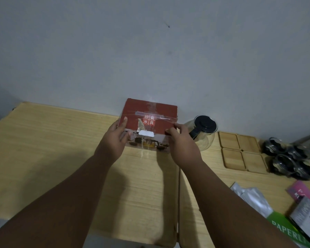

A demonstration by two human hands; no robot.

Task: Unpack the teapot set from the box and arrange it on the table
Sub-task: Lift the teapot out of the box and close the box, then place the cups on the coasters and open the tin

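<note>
A red cardboard box [150,114], printed with white characters and crossed by strips of clear tape, is sitting at the middle of the far edge of the pale wood-grain table [43,149], its back against the grey wall [150,51]. Its lid is lying shut.

The left hand [114,140] is gripping the box's left side, thumb lying along the top and fingers wrapping onto the front face. The right hand [181,142] is clasping the near right corner, thumb on the lid and fingers curling against the front.

Just beside the box on its right, a clear glass teapot with a black lid and handle [203,131] is standing near the far edge, partly hidden behind the right hand. Further right, four square wooden coasters [240,151] are lying in a two-by-two block, touching one another. Beyond them, towards the right edge, a cluster of small glass cups with dark fittings [290,158] is standing close together.

At the near right corner, a silver foil packet [252,197], a green printed sheet [283,228], a pink card [300,190] and a grey-and-white pouch [309,213] are lying overlapped.
</note>
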